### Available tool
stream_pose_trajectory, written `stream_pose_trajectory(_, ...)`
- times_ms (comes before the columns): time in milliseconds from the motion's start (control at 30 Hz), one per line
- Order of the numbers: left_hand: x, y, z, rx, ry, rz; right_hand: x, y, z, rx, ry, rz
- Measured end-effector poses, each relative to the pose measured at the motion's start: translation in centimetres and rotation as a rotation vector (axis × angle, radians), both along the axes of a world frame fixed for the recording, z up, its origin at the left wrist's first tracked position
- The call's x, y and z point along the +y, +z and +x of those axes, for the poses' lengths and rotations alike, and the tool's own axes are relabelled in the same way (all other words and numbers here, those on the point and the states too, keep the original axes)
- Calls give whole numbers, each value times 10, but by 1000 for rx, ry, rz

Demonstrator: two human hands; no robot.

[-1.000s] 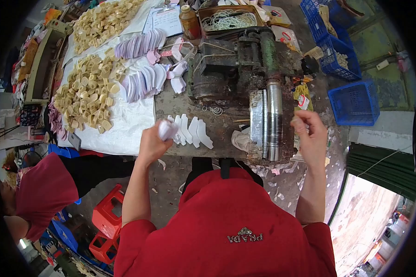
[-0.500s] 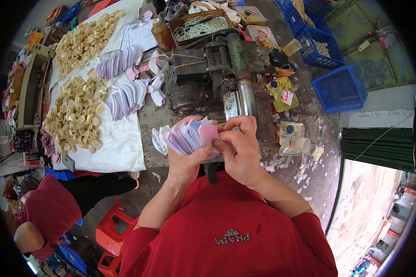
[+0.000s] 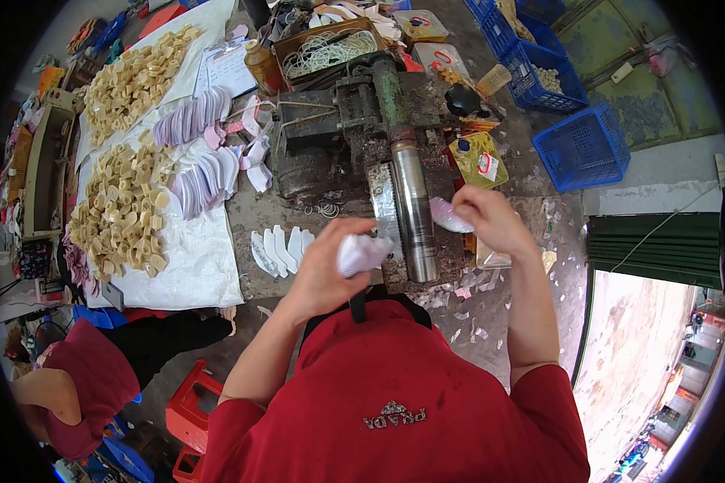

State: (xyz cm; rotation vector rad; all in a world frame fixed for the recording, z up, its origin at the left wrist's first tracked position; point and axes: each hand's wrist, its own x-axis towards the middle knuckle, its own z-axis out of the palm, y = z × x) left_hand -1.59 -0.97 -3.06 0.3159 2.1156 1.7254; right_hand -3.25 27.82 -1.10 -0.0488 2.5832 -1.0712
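Observation:
In my left hand (image 3: 322,270), fingers curled round it, is a compact stack of white and pale lilac cut pieces (image 3: 364,254). The stack is just left of an upright steel roller (image 3: 415,213) on a greasy machine (image 3: 318,153). My right hand (image 3: 495,219) is on the roller's other side and pinches a curved pinkish-white cut piece (image 3: 451,216) between thumb and fingers. Several white curved pieces (image 3: 280,248) lie side by side on the bench, left of my left hand. Whether they are cloth or foam I cannot tell.
Fanned rows of lilac pieces (image 3: 205,183) and heaps of beige moulded parts (image 3: 125,209) cover a white sheet. A tray of cord (image 3: 330,52) stands behind the machine. Blue crates (image 3: 584,149) are at right. Another person (image 3: 97,378) and a red stool (image 3: 189,410) are at lower left.
My hands have come apart from the fanned stack. The left one keeps the stack, now squeezed together; the right has swung right past the roller with a pinkish piece.

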Motion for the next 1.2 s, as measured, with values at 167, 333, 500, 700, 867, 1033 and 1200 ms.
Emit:
stream_pose_trajectory(167, 23, 4, 0, 228, -176, -309, -30, -18, 0, 479, 17, 179)
stream_pose_trajectory(333, -13, -3, 2, 179, 6, -195, -17, -20, 7, 234, -330, -121)
stream_pose_trajectory(500, -99, -42, -6, 217, 248, -454, -14, -26, 16, 229, -448, -179)
stream_pose_trajectory(700, -152, -103, 15, 267, -243, -1062, -16, -29, 13, 256, -474, -275)
stream_pose_trajectory(867, -159, -95, 19, 191, -362, -1098, -21, -17, 17, 308, -478, -259)
stream_pose_trajectory(1033, -118, -25, 1, -159, 287, -50, -70, 20, 29, 310, -354, -450)
stream_pose_trajectory(1200, -43, 2, 6, -197, 293, 661, -143, 21, 28, 544, 34, -288)
